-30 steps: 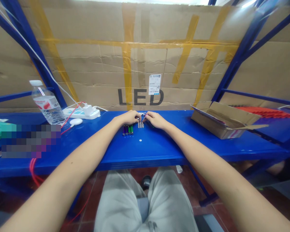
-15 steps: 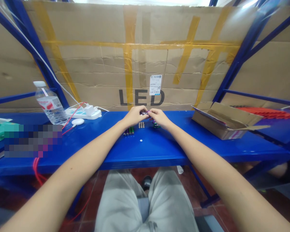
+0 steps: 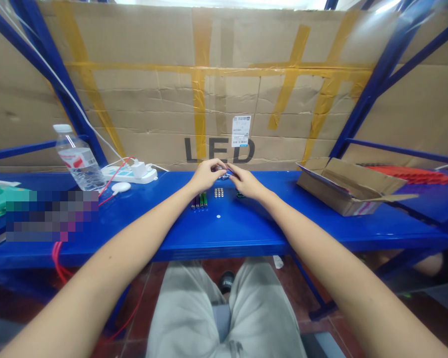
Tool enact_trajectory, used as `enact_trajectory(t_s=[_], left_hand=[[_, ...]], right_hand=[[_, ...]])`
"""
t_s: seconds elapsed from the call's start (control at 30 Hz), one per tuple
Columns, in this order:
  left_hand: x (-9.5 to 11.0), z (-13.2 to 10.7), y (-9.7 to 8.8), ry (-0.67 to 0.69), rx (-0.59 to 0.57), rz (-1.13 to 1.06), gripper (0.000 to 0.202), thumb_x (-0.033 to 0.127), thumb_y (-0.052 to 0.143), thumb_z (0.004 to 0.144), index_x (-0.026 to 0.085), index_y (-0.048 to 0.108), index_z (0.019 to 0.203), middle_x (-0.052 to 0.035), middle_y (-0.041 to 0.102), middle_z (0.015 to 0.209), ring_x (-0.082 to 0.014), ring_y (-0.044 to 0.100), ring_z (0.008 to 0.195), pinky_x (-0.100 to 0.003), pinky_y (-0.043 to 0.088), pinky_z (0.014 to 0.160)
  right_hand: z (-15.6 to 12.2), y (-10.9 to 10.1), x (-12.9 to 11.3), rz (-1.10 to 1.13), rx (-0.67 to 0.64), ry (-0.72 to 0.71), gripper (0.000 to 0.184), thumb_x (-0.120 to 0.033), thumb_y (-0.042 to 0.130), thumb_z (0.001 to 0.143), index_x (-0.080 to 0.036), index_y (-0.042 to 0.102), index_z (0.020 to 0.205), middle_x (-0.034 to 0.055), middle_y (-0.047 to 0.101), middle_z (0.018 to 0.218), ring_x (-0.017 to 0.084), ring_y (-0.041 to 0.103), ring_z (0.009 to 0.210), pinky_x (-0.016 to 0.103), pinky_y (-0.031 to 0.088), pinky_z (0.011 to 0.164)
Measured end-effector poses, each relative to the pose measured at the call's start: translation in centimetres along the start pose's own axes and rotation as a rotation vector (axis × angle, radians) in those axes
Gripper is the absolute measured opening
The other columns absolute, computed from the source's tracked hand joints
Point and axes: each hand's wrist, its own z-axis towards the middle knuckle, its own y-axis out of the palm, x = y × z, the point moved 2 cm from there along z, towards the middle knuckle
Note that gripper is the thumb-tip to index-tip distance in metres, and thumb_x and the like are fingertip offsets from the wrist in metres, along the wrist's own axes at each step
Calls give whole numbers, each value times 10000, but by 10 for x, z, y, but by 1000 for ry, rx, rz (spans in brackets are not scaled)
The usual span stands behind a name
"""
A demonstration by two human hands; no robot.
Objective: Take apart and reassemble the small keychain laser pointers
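Near the far edge of the blue table, my left hand (image 3: 208, 175) is closed in a pinch, with a small shiny thing at its fingertips. My right hand (image 3: 246, 181) meets it from the other side, fingers bent and close together around the same spot. What lies between them is mostly hidden. Below my left hand is a row of slim dark and green metal tubes (image 3: 199, 201). Small round silvery pieces (image 3: 219, 192), like button cells, stand in a neat block in the middle. Some green pieces (image 3: 240, 194) show partly from under my right hand.
An open cardboard box (image 3: 343, 186) stands on the right, beside orange-red material (image 3: 414, 174). To the left are a water bottle (image 3: 76, 159), a white power strip (image 3: 147, 175) and red cables (image 3: 57, 258). A large cardboard sheet (image 3: 153, 109) closes off the back.
My hands have shifted slightly at the same place. The right fingers have risen and straightened toward the left hand, and the purple-dark piece seen between them before is now less visible.
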Motion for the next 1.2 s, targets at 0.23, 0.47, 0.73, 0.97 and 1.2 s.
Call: enact_trajectory(t_s=[0.23,0.47,0.73,0.97,1.2], left_hand=[[-2,2,1,-30,25,-105,117,240,686,767,156,702,848,-17,677,759,-149,578,732,-290,455,713],[-6,4,1,-139,-29,-273,197,257,737,734,134,711,886,-56,727,814,-176,647,790,-336,505,772],[-5,3,3,-133,-52,-255,223,260,729,723,131,731,905,-53,728,810,-171,648,765,-337,510,774],[0,0,2,-84,-56,-192,212,278,713,729,129,735,878,-44,713,767,-161,625,728,-310,490,726],[0,-1,5,-22,-75,-92,199,289,673,756,144,733,878,-44,718,807,-167,615,752,-301,467,722]], right_hand=[[0,1,-2,-139,-1,-83,436,-249,438,971,-134,572,1370,153,621,1370,284,587,1263,460,441,1089],[-1,-3,-15,-12,-8,-47,393,-272,449,968,-179,643,1297,123,658,1312,255,604,1215,403,437,1073],[1,-4,-12,206,3,220,356,-295,487,917,-155,699,1167,52,706,782,187,636,707,321,518,727],[2,-3,-12,195,60,174,318,-247,475,885,-164,722,1067,67,724,873,218,650,900,329,509,809],[1,-2,-15,100,33,152,307,-201,436,911,-148,705,1049,81,735,952,224,652,957,320,493,840]])
